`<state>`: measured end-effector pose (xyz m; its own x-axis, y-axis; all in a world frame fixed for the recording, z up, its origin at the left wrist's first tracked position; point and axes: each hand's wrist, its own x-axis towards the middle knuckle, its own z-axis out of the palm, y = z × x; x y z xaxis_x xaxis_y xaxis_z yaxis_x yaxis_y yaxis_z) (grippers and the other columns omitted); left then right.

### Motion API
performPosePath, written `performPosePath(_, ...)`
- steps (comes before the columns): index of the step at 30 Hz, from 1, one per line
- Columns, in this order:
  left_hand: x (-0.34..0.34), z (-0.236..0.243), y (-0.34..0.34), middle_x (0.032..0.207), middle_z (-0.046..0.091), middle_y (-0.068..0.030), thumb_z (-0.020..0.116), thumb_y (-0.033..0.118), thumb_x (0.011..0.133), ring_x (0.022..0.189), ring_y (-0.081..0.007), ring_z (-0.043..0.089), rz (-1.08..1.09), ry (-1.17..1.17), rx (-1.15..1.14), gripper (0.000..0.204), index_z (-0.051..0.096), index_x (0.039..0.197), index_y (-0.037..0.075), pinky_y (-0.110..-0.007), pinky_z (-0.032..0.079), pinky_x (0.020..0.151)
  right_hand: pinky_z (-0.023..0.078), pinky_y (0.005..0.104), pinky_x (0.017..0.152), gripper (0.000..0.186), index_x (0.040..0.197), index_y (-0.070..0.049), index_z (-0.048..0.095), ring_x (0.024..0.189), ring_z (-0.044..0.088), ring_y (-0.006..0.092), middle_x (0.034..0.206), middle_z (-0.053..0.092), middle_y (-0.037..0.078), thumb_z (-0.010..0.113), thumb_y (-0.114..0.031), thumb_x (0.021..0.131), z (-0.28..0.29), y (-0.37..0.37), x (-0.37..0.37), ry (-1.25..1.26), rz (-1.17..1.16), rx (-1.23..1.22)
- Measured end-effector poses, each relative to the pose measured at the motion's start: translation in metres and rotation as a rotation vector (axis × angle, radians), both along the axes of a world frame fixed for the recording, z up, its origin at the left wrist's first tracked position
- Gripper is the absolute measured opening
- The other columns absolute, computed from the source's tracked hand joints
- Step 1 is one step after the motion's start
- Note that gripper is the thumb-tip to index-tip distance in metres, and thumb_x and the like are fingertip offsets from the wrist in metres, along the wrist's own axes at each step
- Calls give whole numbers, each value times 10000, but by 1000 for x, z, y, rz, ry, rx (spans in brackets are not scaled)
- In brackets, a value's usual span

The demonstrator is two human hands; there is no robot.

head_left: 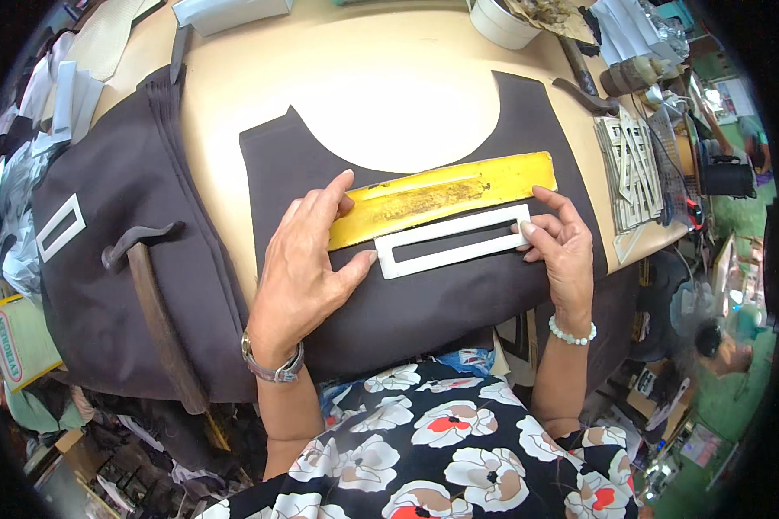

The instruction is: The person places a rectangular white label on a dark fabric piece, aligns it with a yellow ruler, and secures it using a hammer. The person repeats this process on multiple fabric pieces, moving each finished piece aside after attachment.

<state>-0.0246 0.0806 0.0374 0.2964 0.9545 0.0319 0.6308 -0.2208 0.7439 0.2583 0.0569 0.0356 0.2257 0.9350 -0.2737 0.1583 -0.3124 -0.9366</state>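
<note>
A dark fabric piece (pixel 528 95) with a scooped neck edge lies before me. Across it rests a worn yellow strip (pixel 450 195), smudged along its middle. Just below the strip, a white rectangular frame (pixel 459 258) with a long slot lies slightly tilted, its right end higher. My left hand (pixel 303 251) is spread at the left ends, its fingers on the yellow strip and its thumb against the frame. My right hand (pixel 563 246) pinches the frame's right end between thumb and fingers, while its index fingertip touches the strip's right end.
Stacked dark fabric (pixel 104 294) at left carries a hammer (pixel 160 320) and a smaller white frame (pixel 61 227). Bundled frames (pixel 629 169) lie at the right edge, near another hammer (pixel 589 95). A white pot (pixel 502 26) and a pale box (pixel 234 13) stand at the back.
</note>
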Motion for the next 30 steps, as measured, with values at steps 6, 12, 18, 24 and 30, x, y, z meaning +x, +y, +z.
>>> performPosePath(6,4,-1,0,1050,601,-115,800,112,617,971,-247,561,12,62,23,834,433,1361,27,-346,475,801,460,168,562,433,1241,70,481,682,611,70,832,687,79,626,-17,843,1,1,-1,-21,-3,-17)
performPosePath(12,9,-3,-1,1001,581,-129,802,51,563,946,-270,554,18,89,70,889,422,1366,20,-368,458,840,457,161,571,441,1256,59,475,682,594,60,842,672,69,625,-1,845,3,0,-5,-40,-48,-52)
performPosePath(18,12,-2,-3,999,575,-128,791,12,550,946,-270,552,33,93,65,900,419,1369,17,-371,451,859,472,186,635,464,1241,88,486,715,569,60,833,626,58,659,29,814,1,-3,-3,-158,-68,51)
performPosePath(24,12,-1,-3,1002,568,-134,808,54,578,937,-292,534,16,111,62,874,414,1357,9,-383,442,837,466,189,649,459,1214,81,516,694,568,62,796,643,57,685,24,791,-3,-2,-3,-198,-104,54)
performPosePath(30,12,1,-2,997,569,-132,803,48,571,928,-290,530,26,107,30,876,419,1358,10,-381,432,842,467,199,636,458,1196,81,528,680,594,72,760,671,74,700,25,775,-2,1,-4,-241,-112,56)
